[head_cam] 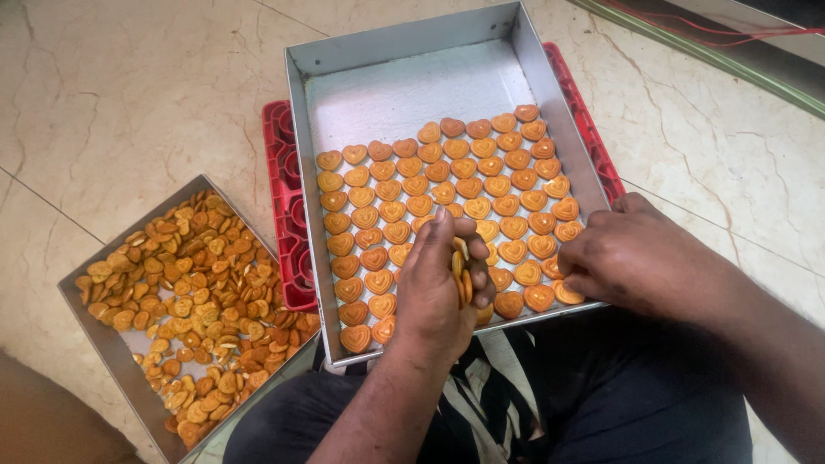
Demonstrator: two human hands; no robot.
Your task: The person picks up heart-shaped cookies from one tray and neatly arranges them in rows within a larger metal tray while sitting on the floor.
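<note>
My left hand (436,288) is closed around a small stack of heart-shaped orange biscuits (462,273), held on edge over the near side of a square metal tray (302,129). Rows of the same heart biscuits (447,193) lie flat in that tray, covering its nearer half; the far part shows bare white lining. My right hand (632,258) rests on the tray's near right corner, its fingers curled down onto a biscuit (540,297) in the front row.
A second metal tray (94,331) at the left holds a loose heap of heart biscuits (193,301). A red plastic crate (284,215) sits under the square tray. The floor is beige marble tile. My dark-clothed legs are below.
</note>
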